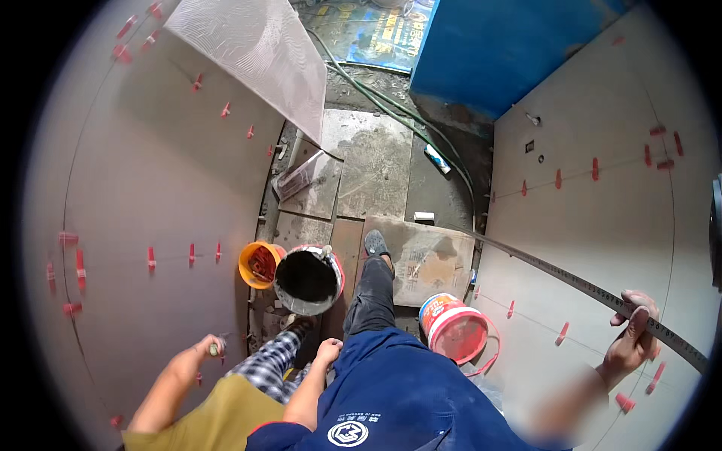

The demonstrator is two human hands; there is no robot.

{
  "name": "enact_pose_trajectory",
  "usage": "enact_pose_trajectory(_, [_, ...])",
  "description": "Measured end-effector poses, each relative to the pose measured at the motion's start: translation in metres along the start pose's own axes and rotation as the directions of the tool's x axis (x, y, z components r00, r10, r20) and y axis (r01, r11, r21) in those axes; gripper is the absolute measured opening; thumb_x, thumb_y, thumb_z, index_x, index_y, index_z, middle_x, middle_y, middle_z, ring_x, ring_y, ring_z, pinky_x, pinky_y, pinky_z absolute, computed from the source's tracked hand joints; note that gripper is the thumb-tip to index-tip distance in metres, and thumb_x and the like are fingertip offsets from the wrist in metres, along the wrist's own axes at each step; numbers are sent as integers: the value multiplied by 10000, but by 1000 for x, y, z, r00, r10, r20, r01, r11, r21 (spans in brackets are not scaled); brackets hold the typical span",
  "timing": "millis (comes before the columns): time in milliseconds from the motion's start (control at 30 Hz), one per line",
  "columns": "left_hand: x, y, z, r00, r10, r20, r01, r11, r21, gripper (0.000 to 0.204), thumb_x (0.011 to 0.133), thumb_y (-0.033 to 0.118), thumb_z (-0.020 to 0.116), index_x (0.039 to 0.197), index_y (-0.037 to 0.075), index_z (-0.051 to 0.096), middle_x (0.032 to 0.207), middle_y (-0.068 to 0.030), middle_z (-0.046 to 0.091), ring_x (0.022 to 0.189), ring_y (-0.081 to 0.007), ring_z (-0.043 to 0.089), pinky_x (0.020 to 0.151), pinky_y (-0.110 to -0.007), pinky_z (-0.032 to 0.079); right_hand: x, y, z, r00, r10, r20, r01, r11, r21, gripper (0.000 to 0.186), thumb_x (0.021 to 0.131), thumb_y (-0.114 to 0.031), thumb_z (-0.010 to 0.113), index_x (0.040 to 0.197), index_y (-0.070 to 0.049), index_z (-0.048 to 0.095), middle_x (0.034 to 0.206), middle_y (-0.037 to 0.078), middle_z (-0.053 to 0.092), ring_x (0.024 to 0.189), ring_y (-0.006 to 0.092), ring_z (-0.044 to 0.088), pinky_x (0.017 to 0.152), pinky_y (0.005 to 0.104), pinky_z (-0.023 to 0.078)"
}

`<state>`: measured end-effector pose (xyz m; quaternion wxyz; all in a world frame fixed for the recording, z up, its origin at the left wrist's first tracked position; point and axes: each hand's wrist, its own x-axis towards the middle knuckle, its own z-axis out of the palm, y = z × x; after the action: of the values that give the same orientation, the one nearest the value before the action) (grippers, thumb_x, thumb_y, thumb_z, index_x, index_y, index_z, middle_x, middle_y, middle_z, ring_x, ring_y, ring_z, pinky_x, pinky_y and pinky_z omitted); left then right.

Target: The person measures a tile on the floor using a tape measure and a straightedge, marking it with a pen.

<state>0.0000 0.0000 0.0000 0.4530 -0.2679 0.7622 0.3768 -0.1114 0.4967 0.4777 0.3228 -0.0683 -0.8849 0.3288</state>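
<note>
"Fingers (pixel 639 322) of our right hand (pixel 629 343): what state do we record?"

"We record them clamped on the tape blade (pixel 579 282), thumb on the near face, other fingertips beyond its upper edge. Our left hand (pixel 329 350) is curled close to our trousers; we cannot tell whether it grips anything."

"Why do we pinch the blade there?"

"We judge that this grip keeps the long strip straight, with its marked face turned toward us."

"Why do the red clips (pixel 595 168) sit along the joints of the right wall (pixel 571 218)?"

"We take them to hold neighbouring tiles level. More red pieces lie in the yellow bucket (pixel 244 264), which stands just beside the dark-lined bucket (pixel 303 307), probably to keep supplies near the tiling."

"Where does the blade lie relative to the fingers?"

"We find it between thumb and fingers. One length slopes down to the floor, near a small white block (pixel 424 217); the other passes the hand toward the lower right. We cannot tell whether its far end touches the block."
</note>
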Motion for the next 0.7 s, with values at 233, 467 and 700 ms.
enact_pose_trajectory(233, [105,222,-150,984,172,-49,-178,972,-156,134,899,104,645,985,8,684,805,-42,675,698,-119,605,633,-289,491,161,42,81,973,220,-71,-224,972,-66,309,1035,-244,517,950,25,644,974,113,654,671,111,522,555,229,427])
enact_pose_trajectory(467, [117,441,-259,921,347,-177,-372,919,-130,214,944,159,626,1093,9,658,894,-44,678,795,-117,613,747,-278,501,248,61,140,958,262,-116,-270,961,-60,301,1038,-226,507,949,25,647,971,112,666,644,104,534,556,233,432])
enact_pose_trajectory(700, [169,593,-291,856,510,-87,-517,850,-101,267,921,201,670,1097,-1,667,967,-69,701,898,-140,629,826,-302,505,344,90,230,969,236,-77,-236,972,0,274,1034,-199,513,925,26,626,956,136,663,638,103,541,547,224,434])
